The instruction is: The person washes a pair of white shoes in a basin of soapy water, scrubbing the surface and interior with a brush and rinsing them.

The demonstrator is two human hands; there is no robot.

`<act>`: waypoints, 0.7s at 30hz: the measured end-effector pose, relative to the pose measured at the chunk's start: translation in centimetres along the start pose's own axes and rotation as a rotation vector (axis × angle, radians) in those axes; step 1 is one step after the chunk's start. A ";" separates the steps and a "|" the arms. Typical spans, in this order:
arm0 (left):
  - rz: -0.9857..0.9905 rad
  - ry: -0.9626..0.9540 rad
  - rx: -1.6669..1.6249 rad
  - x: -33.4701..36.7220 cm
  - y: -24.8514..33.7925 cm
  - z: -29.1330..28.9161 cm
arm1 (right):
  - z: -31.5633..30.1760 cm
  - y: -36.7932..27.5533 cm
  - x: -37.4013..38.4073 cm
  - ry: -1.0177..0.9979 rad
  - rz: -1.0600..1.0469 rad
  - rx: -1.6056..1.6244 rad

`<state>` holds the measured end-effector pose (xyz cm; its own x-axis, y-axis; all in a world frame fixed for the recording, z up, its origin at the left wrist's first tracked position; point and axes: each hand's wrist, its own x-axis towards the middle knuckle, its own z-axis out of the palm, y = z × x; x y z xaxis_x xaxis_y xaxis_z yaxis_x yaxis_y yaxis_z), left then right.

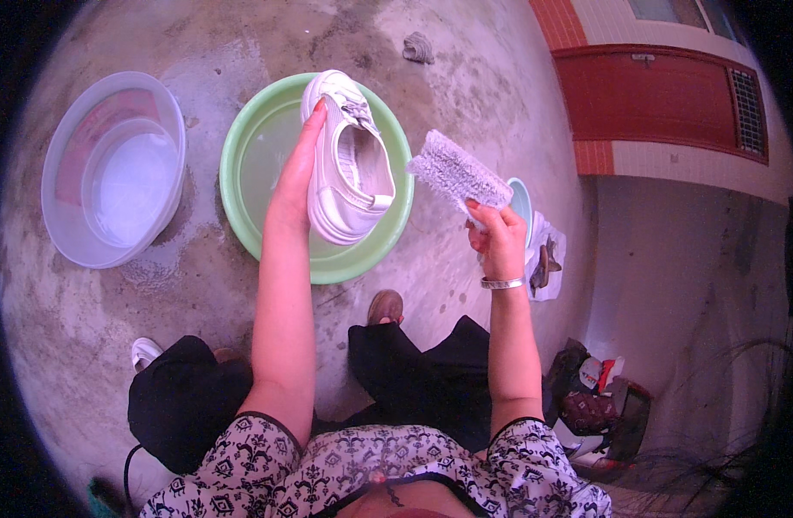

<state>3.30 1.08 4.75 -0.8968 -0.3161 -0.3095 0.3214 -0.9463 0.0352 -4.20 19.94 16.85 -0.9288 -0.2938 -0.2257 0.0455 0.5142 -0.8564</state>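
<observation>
My left hand grips a white lace-up sneaker along its left side, thumb on the upper. The sneaker is held toe away from me over a round light-green basin, with its opening facing up. To the right, my right hand pinches the near end of a fuzzy grey-white cloth, which looks folded into a flat strip. The cloth is in the air, apart from the sneaker and just right of the basin's rim. The fingers under the cloth and under the sneaker are partly hidden.
A translucent white basin stands left of the green one. Behind my right hand is a pale blue bowl. A crumpled grey cloth lies on the far concrete floor. Another white shoe sits near left; a red door is far right.
</observation>
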 end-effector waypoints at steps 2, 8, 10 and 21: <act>-0.004 0.028 0.021 0.1 0.0 0.0 | 0.1 -0.2 -0.2 0.001 -0.049 0.028; -0.025 0.036 0.053 0.6 -0.4 -0.6 | 0.9 -1.7 -1.7 -0.037 -0.304 -0.084; -0.037 0.038 0.089 0.3 -0.4 -0.3 | 1.2 -2.2 -2.0 -0.098 -0.440 -0.259; 0.176 -0.056 0.403 0.2 -1.7 0.4 | 3.8 -3.0 -1.9 -0.660 -0.588 -0.849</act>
<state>2.42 2.55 5.02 -0.8576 -0.4677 -0.2138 0.3369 -0.8251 0.4536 -1.19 15.90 18.12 -0.3511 -0.8834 -0.3104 -0.8014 0.4549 -0.3884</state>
